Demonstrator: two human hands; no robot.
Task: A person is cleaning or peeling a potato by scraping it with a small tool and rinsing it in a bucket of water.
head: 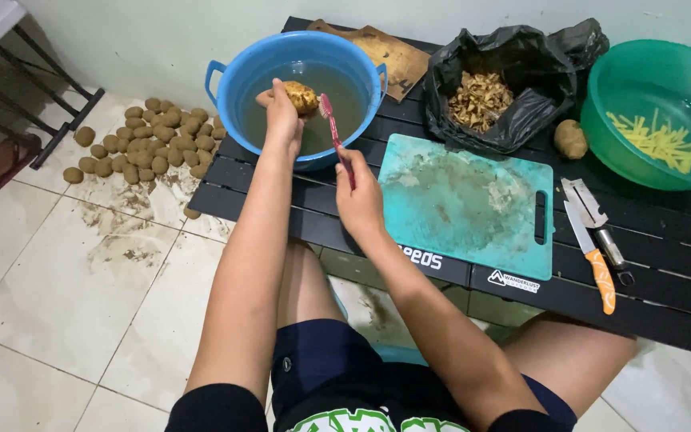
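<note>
Left hand point(280, 112) clamped on a muddy potato point(301, 97), held over the murky water in the blue basin point(233, 80) at the far left of the black slatted table point(665, 264); right hand point(359, 200) gripped around a red toothbrush point(334, 128), bristle end up just right of the potato, near it but contact can't be confirmed. Hands apart, right one nearer the body. Right of them: teal cutting board point(465, 200), black bag of peelings point(513, 80), loose potato point(571, 139), green basin with potato strips point(657, 140), orange-handled knife point(593, 256) beside a peeler point(601, 228); pile of potatoes point(141, 144) on the floor, far left.
</note>
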